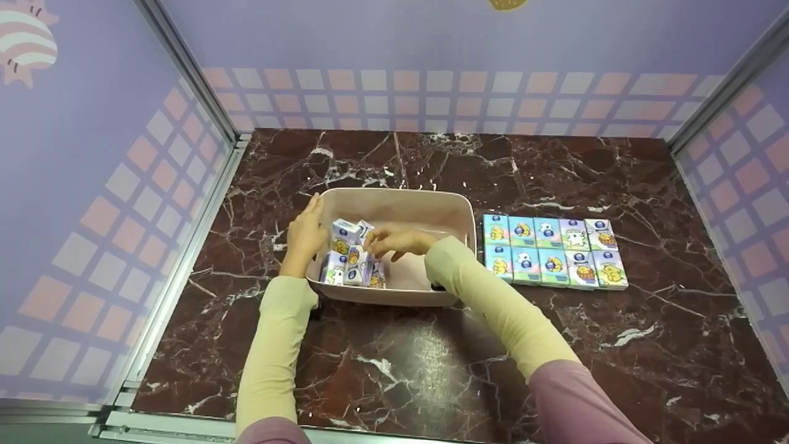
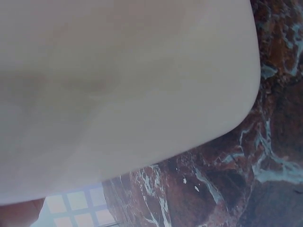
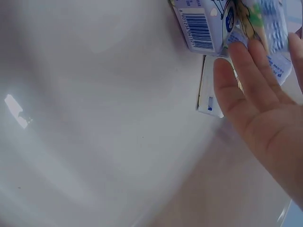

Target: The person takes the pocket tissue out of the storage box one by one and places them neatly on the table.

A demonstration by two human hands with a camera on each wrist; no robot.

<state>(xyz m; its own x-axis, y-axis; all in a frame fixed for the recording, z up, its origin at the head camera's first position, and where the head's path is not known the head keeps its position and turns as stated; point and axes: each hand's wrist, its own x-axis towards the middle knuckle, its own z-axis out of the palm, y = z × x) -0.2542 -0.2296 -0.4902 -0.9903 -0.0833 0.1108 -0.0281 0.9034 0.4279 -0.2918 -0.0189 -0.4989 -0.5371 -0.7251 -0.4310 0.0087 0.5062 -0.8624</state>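
Note:
A cream plastic bin stands on the dark marbled table, its outer wall filling much of the left wrist view. Along its left rim lies my left hand, fingers mostly straight against the edge. Several small cartoon-printed tissue packs are heaped in the bin's left end, some upright and some tilted. My right hand reaches inside the bin beside them. In the right wrist view, its loosely bent fingers are at the packs, with no pack gripped; whether every fingertip touches is unclear.
To the right of the bin, more tissue packs lie flat in two tidy rows, close to its right wall. Purple panels with a checked print enclose the table at the back and sides. A metal rail runs along the left edge.

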